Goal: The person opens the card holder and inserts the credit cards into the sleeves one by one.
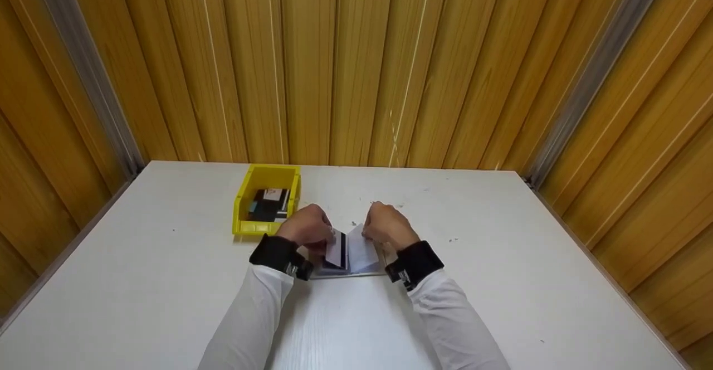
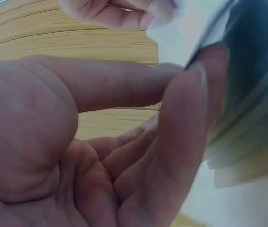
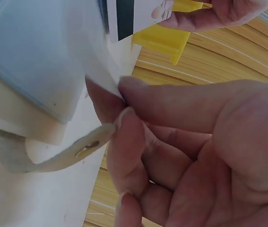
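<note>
A card holder booklet (image 1: 367,273) lies spread on the white table, its clear sleeves raised between both hands. My left hand (image 1: 307,226) pinches a white card with a black stripe (image 1: 336,247) between thumb and fingers. The card (image 3: 145,16) also shows in the right wrist view; whether it sits inside a sleeve is hard to tell. On the other side, my right hand (image 1: 390,225) pinches the edge of a clear plastic sleeve (image 3: 39,52). A pale strap with a metal snap (image 3: 86,149) touches the right fingertips. Dark sleeve pages (image 2: 254,52) stand beside the left fingers.
Behind the left hand stands a yellow bin (image 1: 276,176) with several cards (image 1: 267,205) inside. Yellow-brown wood-look panels (image 1: 356,69) wall in the back and sides of the white table (image 1: 529,281). Black bands (image 1: 420,261) circle both wrists.
</note>
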`<action>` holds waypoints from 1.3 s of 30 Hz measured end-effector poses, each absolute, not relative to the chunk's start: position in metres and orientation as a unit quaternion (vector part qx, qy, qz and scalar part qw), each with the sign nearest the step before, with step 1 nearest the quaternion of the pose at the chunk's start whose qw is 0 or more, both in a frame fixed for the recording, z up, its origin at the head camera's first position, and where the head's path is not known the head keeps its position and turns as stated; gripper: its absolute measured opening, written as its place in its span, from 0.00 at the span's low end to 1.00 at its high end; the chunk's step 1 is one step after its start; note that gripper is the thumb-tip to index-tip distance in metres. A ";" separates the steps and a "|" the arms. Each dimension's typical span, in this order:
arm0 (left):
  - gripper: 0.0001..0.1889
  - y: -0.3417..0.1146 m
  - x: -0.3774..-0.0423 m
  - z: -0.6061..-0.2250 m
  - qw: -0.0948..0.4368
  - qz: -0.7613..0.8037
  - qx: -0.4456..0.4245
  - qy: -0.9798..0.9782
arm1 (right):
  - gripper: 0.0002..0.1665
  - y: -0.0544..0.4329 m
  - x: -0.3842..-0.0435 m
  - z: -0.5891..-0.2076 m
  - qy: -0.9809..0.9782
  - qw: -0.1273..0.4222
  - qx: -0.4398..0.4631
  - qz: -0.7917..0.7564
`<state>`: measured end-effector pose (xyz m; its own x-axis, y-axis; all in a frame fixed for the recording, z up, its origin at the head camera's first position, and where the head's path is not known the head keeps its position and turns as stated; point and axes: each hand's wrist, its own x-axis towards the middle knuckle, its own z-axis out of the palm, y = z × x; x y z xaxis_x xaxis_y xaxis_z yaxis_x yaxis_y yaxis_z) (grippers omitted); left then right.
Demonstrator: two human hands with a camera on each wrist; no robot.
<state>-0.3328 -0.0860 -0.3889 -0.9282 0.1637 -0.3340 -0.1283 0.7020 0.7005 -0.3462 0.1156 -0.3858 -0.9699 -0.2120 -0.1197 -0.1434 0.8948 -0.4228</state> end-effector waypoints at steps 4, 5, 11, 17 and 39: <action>0.11 -0.085 -0.334 -0.390 0.188 0.385 0.010 0.904 | 0.11 0.117 -0.348 -0.386 0.970 0.093 -0.097 -0.204; 0.11 -0.084 -0.334 -0.391 0.188 0.384 0.010 0.904 | 0.12 0.118 -0.349 -0.386 0.970 0.095 -0.098 -0.202; 0.11 -0.084 -0.334 -0.390 0.192 0.386 0.004 0.902 | 0.11 0.118 -0.353 -0.386 0.964 0.097 -0.094 -0.227; 0.11 -0.084 -0.335 -0.389 0.196 0.389 0.003 0.900 | 0.11 0.117 -0.355 -0.389 0.950 0.086 -0.102 -0.283; 0.14 -0.080 -0.336 -0.397 0.191 0.376 0.006 0.907 | 0.05 0.121 -0.359 -0.394 0.957 0.088 -0.101 -0.257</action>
